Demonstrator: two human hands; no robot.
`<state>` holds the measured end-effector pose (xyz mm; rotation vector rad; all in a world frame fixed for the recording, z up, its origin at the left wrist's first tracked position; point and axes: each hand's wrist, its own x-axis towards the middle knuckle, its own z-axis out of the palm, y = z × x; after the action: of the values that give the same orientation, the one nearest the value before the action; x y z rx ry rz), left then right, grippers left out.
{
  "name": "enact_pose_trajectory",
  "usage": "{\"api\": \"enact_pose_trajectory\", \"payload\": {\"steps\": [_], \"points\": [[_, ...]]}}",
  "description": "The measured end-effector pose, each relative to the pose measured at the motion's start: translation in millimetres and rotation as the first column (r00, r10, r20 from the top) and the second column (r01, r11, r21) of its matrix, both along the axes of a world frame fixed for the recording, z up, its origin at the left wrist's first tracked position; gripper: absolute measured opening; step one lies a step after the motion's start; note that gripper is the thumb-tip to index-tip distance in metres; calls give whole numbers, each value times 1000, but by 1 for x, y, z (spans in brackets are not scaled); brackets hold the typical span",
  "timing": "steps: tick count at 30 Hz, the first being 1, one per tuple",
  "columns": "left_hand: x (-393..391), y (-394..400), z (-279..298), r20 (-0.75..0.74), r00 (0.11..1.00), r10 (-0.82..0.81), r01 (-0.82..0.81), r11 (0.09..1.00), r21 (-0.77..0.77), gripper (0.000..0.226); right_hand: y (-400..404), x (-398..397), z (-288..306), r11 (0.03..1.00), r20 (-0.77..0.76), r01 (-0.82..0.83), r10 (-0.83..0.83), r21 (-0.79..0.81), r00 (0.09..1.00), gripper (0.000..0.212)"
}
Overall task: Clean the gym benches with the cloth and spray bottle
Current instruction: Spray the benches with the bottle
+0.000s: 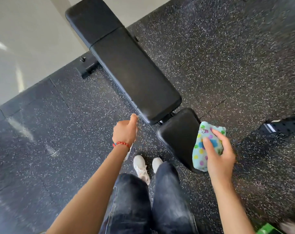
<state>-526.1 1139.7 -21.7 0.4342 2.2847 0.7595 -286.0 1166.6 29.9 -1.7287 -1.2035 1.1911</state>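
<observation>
The black padded gym bench [131,71] lies on the speckled black rubber floor [219,56], its long axis running from the near-right end by the person's feet to the far-left end at the pale wall [25,31]. Its long back pad ends just beyond the left hand, and a smaller black seat pad [177,132] sits across a narrow gap on the bench's near side.

The left hand [124,130], wearing a red beaded bracelet [121,144], is curled into a fist just beside the bench's near corner. What it grips is mostly hidden; a pale sliver below the wrist may be the spray bottle, likely aimed along the pad, but that cannot be told for sure.

The right hand [217,152] hovers over the seat pad's right edge, fingers [209,147] and thumb pinching a bunched light-blue cloth with coloured dots [202,149]. It seems held ready, clear of the surface, so wiping can follow spraying.

White sneakers [140,166] stand close to the bench's near end.
</observation>
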Motion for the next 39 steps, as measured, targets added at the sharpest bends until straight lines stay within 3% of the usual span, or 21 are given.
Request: {"api": "enact_pose_trajectory", "payload": {"steps": [8,16,21,24,29,36,39], "points": [[-49,36,-24,-70,996,61,-66,995,-68,63,53,-41,-15,999,48,-40,42,-34,998,28],[-103,95,-26,-82,983,164,-166,986,-20,56,130,-95,-18,993,20,-101,102,-64,995,28],[-139,127,-22,-134,970,201,-204,979,-5,66,169,-131,-15,984,13,-171,172,-40,985,29],[-165,143,-20,-127,963,238,-238,971,15,58,187,-154,-14,981,42,-189,190,-33,981,29],[-215,163,-20,-127,965,230,-230,973,14,51,212,-196,-12,978,52,-206,208,-31,977,30],[-303,194,-24,-89,973,212,-208,977,55,61,242,-285,-9,983,56,-183,183,-3,982,29],[-347,207,-25,-75,975,209,-207,978,33,52,249,-330,-9,987,45,-159,158,7,986,29]]}}
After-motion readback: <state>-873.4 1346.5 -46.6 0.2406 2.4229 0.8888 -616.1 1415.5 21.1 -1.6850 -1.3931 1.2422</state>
